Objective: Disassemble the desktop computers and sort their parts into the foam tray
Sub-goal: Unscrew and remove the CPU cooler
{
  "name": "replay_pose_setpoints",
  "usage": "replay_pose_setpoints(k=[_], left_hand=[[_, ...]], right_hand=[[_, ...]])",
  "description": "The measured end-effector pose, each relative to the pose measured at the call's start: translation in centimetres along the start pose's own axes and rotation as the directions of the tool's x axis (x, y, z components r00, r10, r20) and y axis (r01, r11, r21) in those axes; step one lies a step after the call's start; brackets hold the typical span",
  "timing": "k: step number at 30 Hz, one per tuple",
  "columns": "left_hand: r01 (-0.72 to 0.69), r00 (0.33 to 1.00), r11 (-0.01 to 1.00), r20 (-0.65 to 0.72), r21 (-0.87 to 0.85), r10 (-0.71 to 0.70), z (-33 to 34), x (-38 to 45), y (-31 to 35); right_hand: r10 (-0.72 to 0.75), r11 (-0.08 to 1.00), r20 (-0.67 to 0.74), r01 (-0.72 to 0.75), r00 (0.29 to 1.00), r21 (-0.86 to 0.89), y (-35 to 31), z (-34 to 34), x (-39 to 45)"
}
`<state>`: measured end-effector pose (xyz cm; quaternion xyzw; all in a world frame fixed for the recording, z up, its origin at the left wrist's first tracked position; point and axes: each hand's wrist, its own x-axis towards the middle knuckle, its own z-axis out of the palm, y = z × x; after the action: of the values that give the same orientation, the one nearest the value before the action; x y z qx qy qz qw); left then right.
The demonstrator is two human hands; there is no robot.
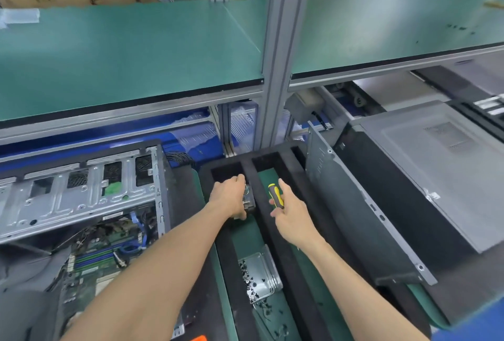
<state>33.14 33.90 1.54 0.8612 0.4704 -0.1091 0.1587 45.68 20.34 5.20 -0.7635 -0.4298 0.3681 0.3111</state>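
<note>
Removed part: metal component [248, 201], partly hidden; type cannot be told. Lowered into the left slot of the foam tray [272, 220], at 12 o'clock from the viewer.
Left hand [230, 196]: fingers curled around the component from above, likely to seat it.
Right hand [290, 216]: clenched on the screwdriver [275, 195], handle up, kept ready over the right slot.
Screw tin [259, 276]: at 6 o'clock in the left slot, holds loose screws.
Open chassis [81, 198]: at 9 o'clock, board exposed.
Closed case [433, 177]: at 3 o'clock, probably next.
</note>
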Motion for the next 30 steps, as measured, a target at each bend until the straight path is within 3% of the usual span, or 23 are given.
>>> replay_pose_setpoints(k=[11, 18, 20, 23, 26, 30], left_hand=[[0.081, 0.996, 0.996, 0.040, 0.040, -0.082, 5.2, 1.4, -0.1], [0.055, 0.993, 0.992, 0.099, 0.112, -0.066, 2.9, 0.1, 0.0], [0.002, 0.996, 0.999, 0.085, 0.051, -0.006, 1.1, -1.1, 0.3], [-0.075, 0.997, 0.983, 0.010, -0.170, 0.078, -1.4, -3.4, 0.6], [-0.070, 0.995, 0.935, -0.089, -0.349, 0.041, -3.7, -6.3, -0.6], [-0.154, 0.964, 0.891, -0.262, -0.427, 0.041, -6.0, -10.4, -4.1]], right_hand=[[-0.045, 0.999, 0.022, 0.044, 0.999, 0.031, 1.1, -0.1, 0.5], [-0.055, 0.998, -0.065, 0.055, 0.996, 0.002, 0.3, 0.6, 0.5], [-0.046, 0.998, -0.085, 0.049, 0.995, 0.034, -0.6, 1.3, 0.4], [-0.064, 0.992, -0.125, 0.077, 0.990, 0.104, -2.6, 2.7, 0.2], [-0.077, 0.970, -0.150, 0.109, 0.986, 0.216, -5.3, 3.9, -0.3], [-0.149, 0.922, -0.135, 0.187, 0.980, 0.339, -8.7, 5.4, -1.6]])
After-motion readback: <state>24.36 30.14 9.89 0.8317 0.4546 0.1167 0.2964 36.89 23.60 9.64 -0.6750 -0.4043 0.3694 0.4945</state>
